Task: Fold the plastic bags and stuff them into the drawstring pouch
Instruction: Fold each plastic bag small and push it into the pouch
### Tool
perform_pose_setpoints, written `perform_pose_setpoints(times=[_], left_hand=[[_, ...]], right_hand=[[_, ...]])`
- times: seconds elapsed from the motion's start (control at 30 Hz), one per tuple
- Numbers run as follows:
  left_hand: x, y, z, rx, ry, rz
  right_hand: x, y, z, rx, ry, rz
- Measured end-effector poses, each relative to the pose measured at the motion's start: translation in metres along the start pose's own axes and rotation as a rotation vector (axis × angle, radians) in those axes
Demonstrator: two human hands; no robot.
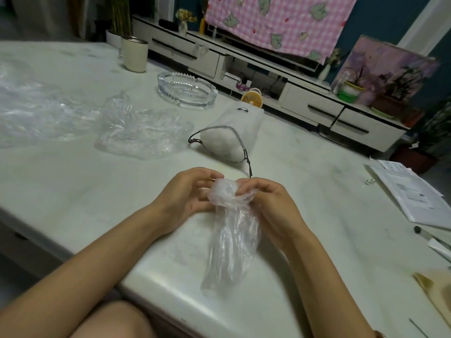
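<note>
Fingers (207, 172) of my left hand (185, 193) and right hand (271, 201) pinched the bunched top of a plastic bag (231, 242), its tail trailing toward the rounded near edge of the table (329, 191). Just beyond lay the pouch (227, 140), mouth open toward me, seemingly stuffed full; bare tabletop stretched to my right.

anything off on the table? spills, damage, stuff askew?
Nothing spilled or broken. The drawstring pouch lies on its side, mouth open and bulging. Loose plastic bags lie crumpled, unfolded, beside it. Left hand and right hand grip a half-rolled bag.
</note>
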State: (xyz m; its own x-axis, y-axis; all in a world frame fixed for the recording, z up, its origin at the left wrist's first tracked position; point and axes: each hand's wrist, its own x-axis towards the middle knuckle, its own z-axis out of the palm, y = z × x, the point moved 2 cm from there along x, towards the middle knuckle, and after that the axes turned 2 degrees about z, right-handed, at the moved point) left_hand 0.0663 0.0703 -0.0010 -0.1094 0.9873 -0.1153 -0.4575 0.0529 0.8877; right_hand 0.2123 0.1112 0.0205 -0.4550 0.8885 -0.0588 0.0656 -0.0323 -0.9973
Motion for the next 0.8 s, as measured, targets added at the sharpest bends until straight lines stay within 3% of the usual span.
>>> perform_pose_setpoints(times=[0.07, 0.17, 0.3, 0.37, 0.53, 0.67, 0.8], left_hand=[[-0.005, -0.001, 0.002, -0.111, -0.166, -0.147], [-0.014, -0.002, 0.008, 0.021, -0.324, -0.179], [-0.013, -0.006, 0.005, -0.012, -0.243, -0.177], [-0.009, -0.005, 0.002, -0.08, -0.184, -0.15], [-0.006, 0.001, -0.006, -0.145, -0.01, -0.085], [-0.008, 0.003, -0.009, -0.122, 0.019, -0.033], [-0.007, 0.003, -0.013, -0.135, 0.088, -0.056]], right_hand=[[-0.004, -0.003, 0.004, -0.026, -0.009, -0.067], [-0.006, -0.001, 0.009, -0.074, 0.014, -0.141], [-0.01, -0.007, 0.005, -0.091, 0.038, -0.134], [-0.016, -0.015, -0.001, -0.171, 0.047, -0.229], [-0.027, -0.012, 0.019, -1.047, 0.102, -0.7], [-0.025, 0.002, 0.034, -1.122, -0.063, -0.702], [-0.024, 0.009, 0.037, -1.05, -0.041, -0.763]])
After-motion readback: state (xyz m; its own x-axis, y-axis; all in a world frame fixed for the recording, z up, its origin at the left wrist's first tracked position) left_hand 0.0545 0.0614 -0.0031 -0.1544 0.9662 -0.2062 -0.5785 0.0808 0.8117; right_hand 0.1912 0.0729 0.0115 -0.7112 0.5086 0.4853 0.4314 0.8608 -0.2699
